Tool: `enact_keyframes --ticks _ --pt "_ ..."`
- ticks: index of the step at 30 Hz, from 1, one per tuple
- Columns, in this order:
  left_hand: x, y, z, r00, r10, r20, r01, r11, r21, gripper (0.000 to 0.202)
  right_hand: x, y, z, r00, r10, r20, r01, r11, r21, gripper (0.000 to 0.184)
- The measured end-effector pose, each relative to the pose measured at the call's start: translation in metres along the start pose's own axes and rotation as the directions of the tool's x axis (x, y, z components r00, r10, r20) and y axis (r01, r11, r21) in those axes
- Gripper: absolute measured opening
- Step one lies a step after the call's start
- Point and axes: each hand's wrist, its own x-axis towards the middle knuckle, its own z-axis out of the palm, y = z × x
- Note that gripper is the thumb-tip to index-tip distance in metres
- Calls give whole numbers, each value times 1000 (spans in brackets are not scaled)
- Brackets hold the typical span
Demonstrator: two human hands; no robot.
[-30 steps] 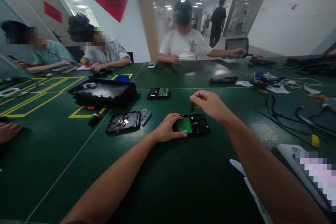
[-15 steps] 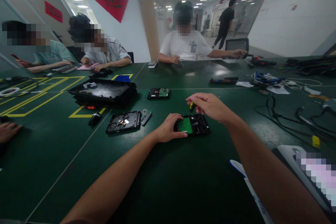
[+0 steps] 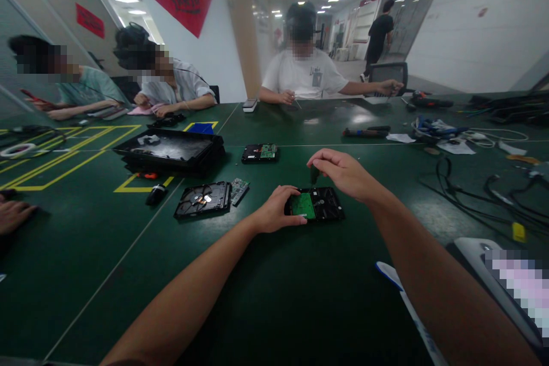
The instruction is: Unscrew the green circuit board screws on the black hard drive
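My left hand (image 3: 277,211) is curled over the left end of the hard drive (image 3: 322,204), fingers bent down on its far edge and thumb pressed along the near one, so the drive is pinned flat on the green table (image 3: 274,303). My right hand (image 3: 343,172) hovers just above the drive's far edge, fingertips pinched closed round the stubby handle of a small screwdriver (image 3: 314,174), which points down at the drive. I think the tip sits at a screw near the far corner, though it is too small and dark here to be sure. To do this well I would hold the driver upright, press straight down before twisting so the tip doesn't skate off, and let the left hand take the twist so the drive cannot spin on the smooth tabletop. The drive is a flat black metal slab with squared corners, and the green circuit board (image 3: 303,205) on its upturned face looks matte beside the dull sheen of the casing. To the left of the drive lies an opened drive (image 3: 201,199) with a shiny platter, a loose board (image 3: 238,190) touching its right side. Beyond the drive sits another drive (image 3: 259,152), board up.
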Motion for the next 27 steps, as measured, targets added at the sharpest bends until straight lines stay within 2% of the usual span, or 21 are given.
enact_keyframes --ticks 3,8,16,21,27 --pt "0 1 0 1000 4 -8 -4 1000 -5 77 0 2 2 1000 -5 17 5 1000 -9 28" --pt "-1 2 0 1000 -3 -4 3 1000 -10 77 -3 1 4 992 121 39 -125 987 104 30" --pt "0 5 -3 1000 -17 19 17 1000 -10 77 -2 -4 -2 1000 16 25 -16 1000 -11 25" --pt "0 4 -1 1000 -17 6 17 1000 -10 77 -3 -5 1 992 119 45 -122 990 69 29" --pt "0 4 -1 1000 -17 9 17 1000 -23 77 -3 -7 -5 995 92 48 -93 995 30 22"
